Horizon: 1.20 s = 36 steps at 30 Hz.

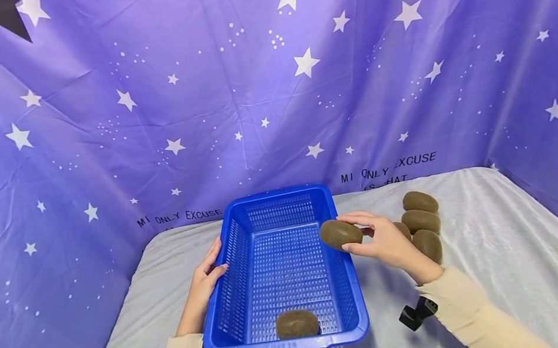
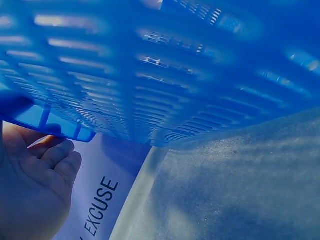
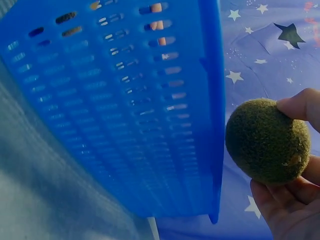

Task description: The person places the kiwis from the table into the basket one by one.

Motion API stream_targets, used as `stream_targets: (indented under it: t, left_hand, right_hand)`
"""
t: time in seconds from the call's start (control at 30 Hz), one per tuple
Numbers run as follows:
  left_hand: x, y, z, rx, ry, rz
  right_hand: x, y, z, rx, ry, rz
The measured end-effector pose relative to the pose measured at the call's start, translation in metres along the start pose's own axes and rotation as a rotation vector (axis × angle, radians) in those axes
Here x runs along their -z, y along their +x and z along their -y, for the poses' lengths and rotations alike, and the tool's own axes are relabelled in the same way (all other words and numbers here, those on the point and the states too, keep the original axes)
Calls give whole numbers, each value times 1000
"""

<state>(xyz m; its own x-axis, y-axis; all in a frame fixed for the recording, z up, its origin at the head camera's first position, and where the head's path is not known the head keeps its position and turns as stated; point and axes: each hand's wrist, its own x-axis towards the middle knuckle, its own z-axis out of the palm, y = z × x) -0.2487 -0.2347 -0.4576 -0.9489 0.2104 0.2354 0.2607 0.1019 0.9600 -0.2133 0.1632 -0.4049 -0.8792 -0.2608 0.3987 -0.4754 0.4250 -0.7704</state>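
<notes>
A blue plastic basket point(image 1: 359, 311) with slotted walls stands in front of me. My left hand point(image 1: 204, 282) grips its left rim, thumb at the top edge; in the left wrist view the fingers curl beneath the rim. Between thumb and fingers, my right hand point(image 1: 384, 243) holds a brown fuzzy kiwi point(image 1: 341, 233) above the basket's right rim. The right wrist view has this kiwi point(image 3: 267, 142) just beyond the basket's edge point(image 3: 212, 100). Another kiwi point(image 1: 297, 324) lies inside, at the basket's near end.
Right of the basket, several kiwis point(image 1: 422, 220) lie grouped on the pale cloth point(image 1: 486, 240), one partly hidden behind my right hand. A black strap-like device point(image 1: 417, 313) is by the right sleeve. Purple star-printed curtains point(image 1: 245, 83) enclose the back and sides.
</notes>
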Motion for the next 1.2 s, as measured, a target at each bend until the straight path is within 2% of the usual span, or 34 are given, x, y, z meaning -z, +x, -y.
stream_targets:
  t: [0.43,0.83,1.03,1.2]
  left_hand:
    - [0,-1,1,2,-11,-4]
    - [0,-1,0,19,-13,-12]
    - [1,-1,0,2,-12,-13]
    - [0,0,1,-23,10,-5]
  right_hand:
    - [-25,7,4,40,10,87]
    - [-31,11,4,33,6,101]
    - [-33,11,0,30,81,124]
    - [-28,2,-5,16,127,87]
